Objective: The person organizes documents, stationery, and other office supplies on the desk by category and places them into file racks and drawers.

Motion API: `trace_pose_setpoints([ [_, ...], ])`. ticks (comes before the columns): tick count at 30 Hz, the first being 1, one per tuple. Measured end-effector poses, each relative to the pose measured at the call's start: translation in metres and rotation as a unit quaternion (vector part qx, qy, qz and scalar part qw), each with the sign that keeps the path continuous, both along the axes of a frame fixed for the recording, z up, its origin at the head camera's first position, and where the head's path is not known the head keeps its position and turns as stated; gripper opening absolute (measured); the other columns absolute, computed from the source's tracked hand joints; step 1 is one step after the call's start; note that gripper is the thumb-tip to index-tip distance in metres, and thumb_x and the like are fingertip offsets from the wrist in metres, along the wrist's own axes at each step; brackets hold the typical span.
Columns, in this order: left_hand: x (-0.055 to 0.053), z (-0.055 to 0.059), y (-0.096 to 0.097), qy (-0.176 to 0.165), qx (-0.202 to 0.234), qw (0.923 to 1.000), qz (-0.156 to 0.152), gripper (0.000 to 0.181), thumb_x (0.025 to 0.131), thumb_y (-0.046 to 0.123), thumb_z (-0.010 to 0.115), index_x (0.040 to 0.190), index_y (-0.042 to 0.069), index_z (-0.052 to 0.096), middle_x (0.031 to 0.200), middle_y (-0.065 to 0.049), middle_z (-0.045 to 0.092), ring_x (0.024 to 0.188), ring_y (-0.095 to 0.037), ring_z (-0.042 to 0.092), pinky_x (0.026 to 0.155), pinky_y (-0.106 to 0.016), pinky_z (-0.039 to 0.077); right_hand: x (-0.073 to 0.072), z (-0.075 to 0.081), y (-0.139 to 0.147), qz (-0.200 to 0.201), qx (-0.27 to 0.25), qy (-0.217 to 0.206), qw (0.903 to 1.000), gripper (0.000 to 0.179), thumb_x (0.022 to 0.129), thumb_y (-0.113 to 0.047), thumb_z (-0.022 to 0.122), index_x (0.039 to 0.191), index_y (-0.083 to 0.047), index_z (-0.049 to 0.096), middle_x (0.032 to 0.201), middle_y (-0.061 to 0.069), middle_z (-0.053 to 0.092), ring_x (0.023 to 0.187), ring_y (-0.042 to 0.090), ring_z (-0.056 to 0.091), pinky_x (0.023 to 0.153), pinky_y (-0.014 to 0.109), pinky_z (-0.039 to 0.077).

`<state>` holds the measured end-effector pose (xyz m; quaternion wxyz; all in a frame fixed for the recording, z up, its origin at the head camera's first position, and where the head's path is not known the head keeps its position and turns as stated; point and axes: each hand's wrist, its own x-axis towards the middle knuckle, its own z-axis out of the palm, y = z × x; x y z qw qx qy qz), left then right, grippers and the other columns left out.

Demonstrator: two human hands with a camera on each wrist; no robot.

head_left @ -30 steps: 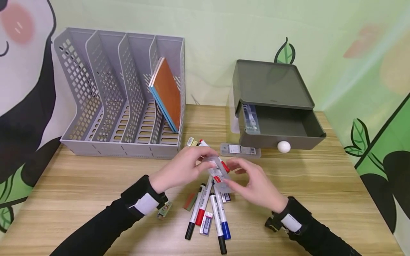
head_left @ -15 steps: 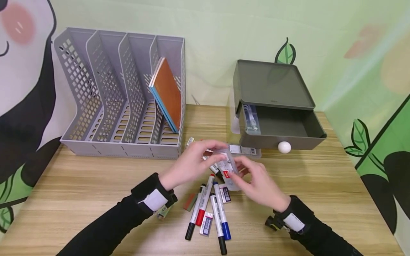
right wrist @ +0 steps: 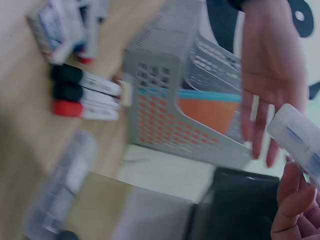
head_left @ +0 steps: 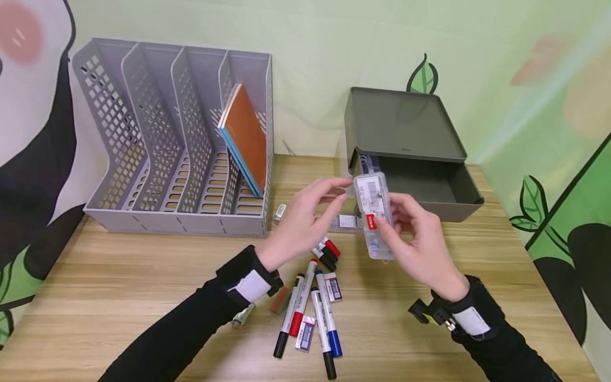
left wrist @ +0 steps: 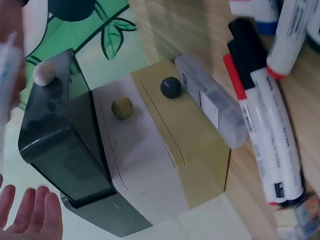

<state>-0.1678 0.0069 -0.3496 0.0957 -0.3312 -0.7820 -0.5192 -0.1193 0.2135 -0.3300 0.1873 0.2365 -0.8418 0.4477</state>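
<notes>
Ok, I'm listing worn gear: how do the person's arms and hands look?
Both arms wear black sleeves, black wrist straps and white patches. A small black device sits at the right wrist. Left hand and right hand are bare.

At the lower right, the right hand (right wrist: 295, 210) is gripping a clear plastic case (right wrist: 298, 138). Just beside the case, the left hand (right wrist: 275, 65) is pointing its fingers downwards in the view. A grey rack (right wrist: 170, 35) is holding an orange notebook (right wrist: 207, 111). On the wooden table (right wrist: 30, 145), three markers (right wrist: 97, 95) are lying side by side, and a longish transparent box (right wrist: 62, 192) is resting beside the drawer unit (right wrist: 155, 212), both appearing blurred.
</notes>
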Motion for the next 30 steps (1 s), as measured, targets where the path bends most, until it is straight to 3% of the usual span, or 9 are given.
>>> trace_pose_setpoints([
  [5, -0.005, 0.002, 0.015, 0.089, -0.066, 0.9937, 0.022, 0.032, 0.095, 0.022, 0.053, 0.125, 0.010, 0.055, 0.133, -0.007, 0.051, 0.122, -0.017, 0.051, 0.101, -0.028, 0.044, -0.008, 0.026, 0.004, -0.035, -0.047, -0.027, 0.9979, 0.038, 0.086, 0.001, 0.061, 0.124, -0.001, 0.056, 0.081, 0.000, 0.063, 0.062, 0.005, 0.058, 0.052, 0.015, 0.048],
  [9, -0.008, 0.004, 0.025, 0.120, -0.126, 0.9843, 0.029, 0.029, 0.096, 0.026, 0.053, 0.121, 0.014, 0.059, 0.137, -0.006, 0.048, 0.126, -0.018, 0.049, 0.102, -0.029, 0.044, -0.019, 0.045, 0.012, -0.051, -0.037, -0.093, 0.9937, 0.042, 0.092, -0.010, 0.057, 0.133, -0.004, 0.049, 0.083, -0.005, 0.063, 0.066, 0.003, 0.063, 0.056, 0.017, 0.053],
  [16, -0.010, 0.002, 0.029, 0.128, -0.155, 0.9791, 0.034, 0.020, 0.095, 0.023, 0.054, 0.109, 0.016, 0.066, 0.135, -0.003, 0.051, 0.130, -0.017, 0.046, 0.104, -0.028, 0.042, -0.037, 0.055, 0.031, -0.070, 0.027, -0.199, 0.9771, 0.047, 0.094, -0.024, 0.054, 0.136, -0.004, 0.046, 0.098, 0.009, 0.063, 0.072, 0.007, 0.061, 0.058, 0.020, 0.053],
  [22, -0.010, 0.003, 0.029, 0.128, -0.159, 0.9782, 0.037, 0.020, 0.095, 0.023, 0.054, 0.108, 0.016, 0.066, 0.135, -0.002, 0.052, 0.131, -0.017, 0.045, 0.104, -0.029, 0.042, -0.050, 0.057, 0.044, -0.046, 0.037, -0.270, 0.9610, 0.044, 0.096, -0.026, 0.050, 0.134, -0.004, 0.048, 0.095, 0.004, 0.063, 0.067, 0.010, 0.061, 0.054, 0.026, 0.053],
  [27, -0.011, 0.003, 0.029, 0.131, -0.163, 0.9770, 0.039, 0.020, 0.095, 0.022, 0.054, 0.108, 0.016, 0.067, 0.134, -0.002, 0.053, 0.132, -0.016, 0.043, 0.104, -0.029, 0.042, -0.057, 0.064, 0.051, -0.018, 0.066, -0.326, 0.9430, 0.043, 0.098, -0.026, 0.046, 0.134, -0.003, 0.048, 0.096, 0.009, 0.062, 0.066, 0.012, 0.060, 0.054, 0.026, 0.051],
  [30, -0.010, 0.002, 0.029, 0.131, -0.164, 0.9770, 0.040, 0.019, 0.094, 0.022, 0.055, 0.108, 0.016, 0.067, 0.133, -0.001, 0.053, 0.133, -0.016, 0.043, 0.104, -0.029, 0.042, -0.061, 0.066, 0.053, -0.008, 0.081, -0.338, 0.9378, 0.044, 0.098, -0.025, 0.044, 0.135, -0.002, 0.046, 0.098, 0.012, 0.061, 0.066, 0.011, 0.060, 0.055, 0.025, 0.051],
])
